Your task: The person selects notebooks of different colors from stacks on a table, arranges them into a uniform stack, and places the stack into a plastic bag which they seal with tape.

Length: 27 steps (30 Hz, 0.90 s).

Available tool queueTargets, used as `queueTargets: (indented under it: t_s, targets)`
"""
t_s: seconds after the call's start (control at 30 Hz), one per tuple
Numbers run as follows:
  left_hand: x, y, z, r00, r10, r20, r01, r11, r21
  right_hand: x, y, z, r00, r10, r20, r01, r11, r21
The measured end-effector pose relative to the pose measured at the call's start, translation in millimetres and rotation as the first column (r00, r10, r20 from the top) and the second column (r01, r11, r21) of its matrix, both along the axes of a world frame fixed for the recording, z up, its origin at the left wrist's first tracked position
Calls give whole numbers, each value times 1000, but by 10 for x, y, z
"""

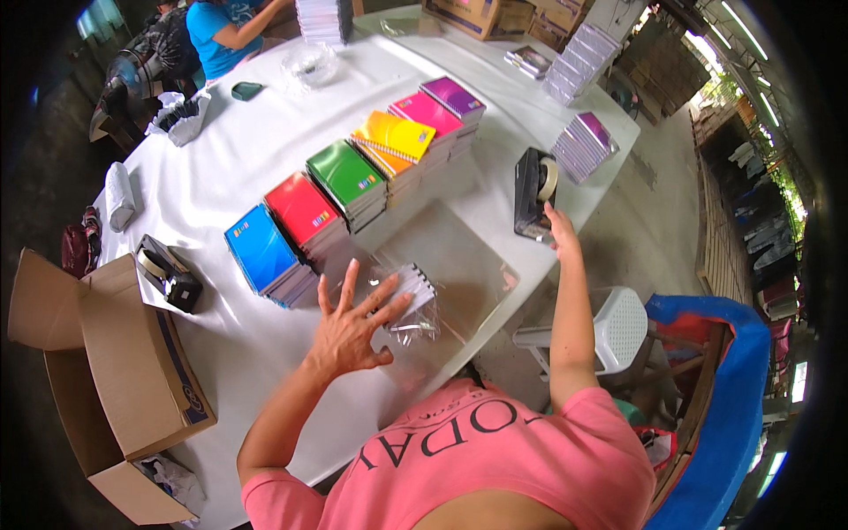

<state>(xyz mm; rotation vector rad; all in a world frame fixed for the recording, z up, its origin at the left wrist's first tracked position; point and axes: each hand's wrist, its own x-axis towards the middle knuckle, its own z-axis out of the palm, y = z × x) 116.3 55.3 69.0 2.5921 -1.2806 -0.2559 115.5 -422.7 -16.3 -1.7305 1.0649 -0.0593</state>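
My left hand (pixel 347 320) is open, its fingers spread. Its fingertips rest over a small white spiral-bound pad (pixel 413 290) in loose, crinkled clear plastic, near the table's front edge. Out to the right, my right hand (pixel 562 231) is against the near end of a black tape dispenser (pixel 530 196) that carries a roll of tape. Some of its fingers are hidden, so its grip is unclear. Beyond the pad, a slanting row of notebook stacks runs from blue (pixel 259 245) through red (pixel 303 208), green (pixel 346 173), yellow (pixel 395 137) and pink (pixel 426 115) to purple (pixel 454 95).
A second tape dispenser (pixel 168 274) stands at left, beside an open cardboard box (pixel 132 371). More notebooks (pixel 583 148) are stacked at the table's right edge. A white stool (pixel 618 331) and a blue-edged chair (pixel 751 380) are at right. A person in blue (pixel 212 35) sits across the table.
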Motion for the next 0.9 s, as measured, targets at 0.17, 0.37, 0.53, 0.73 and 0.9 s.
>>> queueTargets:
  t_s: [0.17,0.37,0.53,0.73,0.9]
  targets:
    - [32,37,-40,1000,5,22,-5,1000,20,51,25,-67,928,-241,284,112,907,405]
    - [7,51,-40,1000,1,4,-2,999,33,-367,386,-291,833,-142,535,243,962,-123]
    - [50,56,-4,1000,-23,21,22,998,63,-296,813,241,996,15,89,79,333,-940]
    - [33,39,0,999,-20,46,17,997,76,-509,519,240,932,-76,353,23,988,152]
    - [24,29,3,1000,-10,13,8,996,85,-543,1043,655,746,254,615,-400,910,110]
